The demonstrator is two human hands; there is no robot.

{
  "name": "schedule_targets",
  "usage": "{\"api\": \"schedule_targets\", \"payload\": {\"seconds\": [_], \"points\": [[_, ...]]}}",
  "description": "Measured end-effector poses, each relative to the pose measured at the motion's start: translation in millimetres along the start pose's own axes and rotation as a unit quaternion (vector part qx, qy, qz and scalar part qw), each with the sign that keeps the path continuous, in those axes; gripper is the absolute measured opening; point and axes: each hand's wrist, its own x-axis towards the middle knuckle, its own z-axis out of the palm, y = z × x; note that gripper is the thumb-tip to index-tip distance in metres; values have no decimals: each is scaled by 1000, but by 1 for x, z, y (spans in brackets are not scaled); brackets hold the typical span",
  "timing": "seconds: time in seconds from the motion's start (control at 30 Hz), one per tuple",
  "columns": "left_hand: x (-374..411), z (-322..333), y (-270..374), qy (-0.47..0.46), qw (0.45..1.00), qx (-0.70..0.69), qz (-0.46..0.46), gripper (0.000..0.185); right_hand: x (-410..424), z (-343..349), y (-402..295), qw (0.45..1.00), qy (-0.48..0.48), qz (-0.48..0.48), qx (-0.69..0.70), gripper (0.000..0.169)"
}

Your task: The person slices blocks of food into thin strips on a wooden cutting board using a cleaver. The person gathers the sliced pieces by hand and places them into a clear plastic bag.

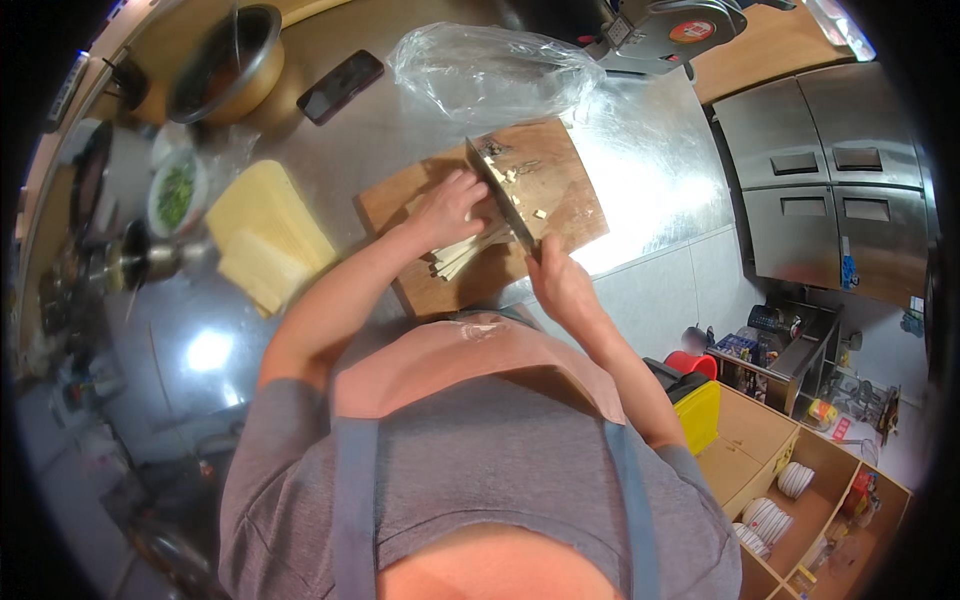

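A wooden cutting board (566, 176) lies at an angle on the steel worktop. My right hand (559, 281) grips the handle of a kitchen knife (502, 196), whose blade points away from me over the board. Left of the blade, my left hand (448, 210) presses on a bundle of pale yellow strips (459, 259); the fingertips are partly curled near the knife. Small cut pieces (540, 214) lie right of the blade. Beyond the board is a clear plastic bag (495, 71). Stacked pale yellow sheets (262, 217) rest on the worktop to the left.
A smartphone (341, 86) and a large metal bowl (270, 67) stand at the upper left, above a bowl of chopped greens (176, 196). A grey machine (671, 34) is at the top right. Steel cabinet doors (795, 225) and wooden shelving (757, 442) are to the right.
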Motion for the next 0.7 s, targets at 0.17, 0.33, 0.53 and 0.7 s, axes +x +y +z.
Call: {"api": "schedule_targets", "payload": {"seconds": [0.17,0.33,0.53,0.7], "points": [[1,2,-7,-8,1000,-20,1,38,11,23,22,999,36,-14,15,23],[-6,-2,-2,-49,994,58,-74,42,-7,-8,-3,998,38,-46,20,24],[-5,-5,-1,-13,1000,2,-29,36,-8,-11,-13,998,30,-50,28,21],[-2,-5,0,12,999,-36,1,31,11,32,17,998,39,-32,31,21]]}}
